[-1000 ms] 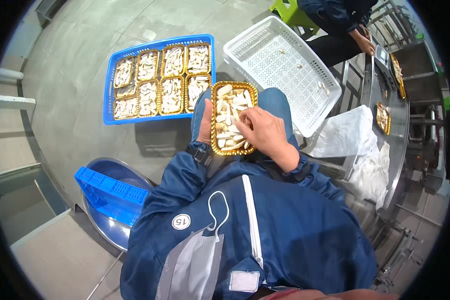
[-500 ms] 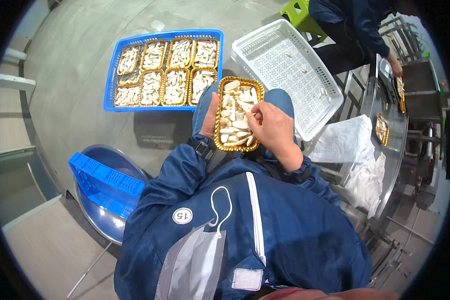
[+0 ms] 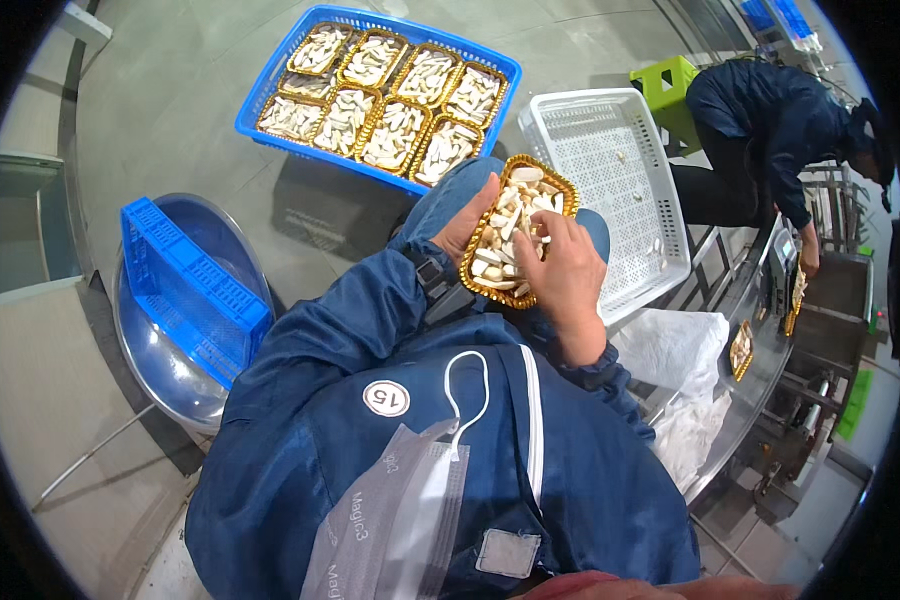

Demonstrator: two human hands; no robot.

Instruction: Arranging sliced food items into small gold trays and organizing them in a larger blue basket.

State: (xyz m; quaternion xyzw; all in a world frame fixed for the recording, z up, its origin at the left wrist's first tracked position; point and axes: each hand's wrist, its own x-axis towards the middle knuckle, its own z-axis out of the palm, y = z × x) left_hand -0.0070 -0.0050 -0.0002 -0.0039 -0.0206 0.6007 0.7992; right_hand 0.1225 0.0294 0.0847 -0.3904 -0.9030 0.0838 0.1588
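Observation:
My left hand (image 3: 463, 212) grips a gold, fluted plastic tray (image 3: 475, 255) by its left side, the fingers mostly out of sight behind it. Pale, elongated mushroom pieces (image 3: 525, 178) fill the tray, which rests tilted over my knees. My right hand (image 3: 570, 270) is on the pieces in the tray's right half, fingers bent and closed on something I cannot make out.
Several filled gold trays sit in a blue crate (image 3: 255, 132) on the floor ahead. A white crate (image 3: 605, 175), steel basin (image 3: 180, 385), blue basket (image 3: 195, 295) and white cloth (image 3: 670, 350) surround me. At right, a co-worker (image 3: 760, 130) reaches to a steel table (image 3: 715, 435) with a scale.
My view has turned, shifting the crates and basin. The co-worker has bent lower over the table. My right hand has moved slightly within the tray, which my left hand still holds.

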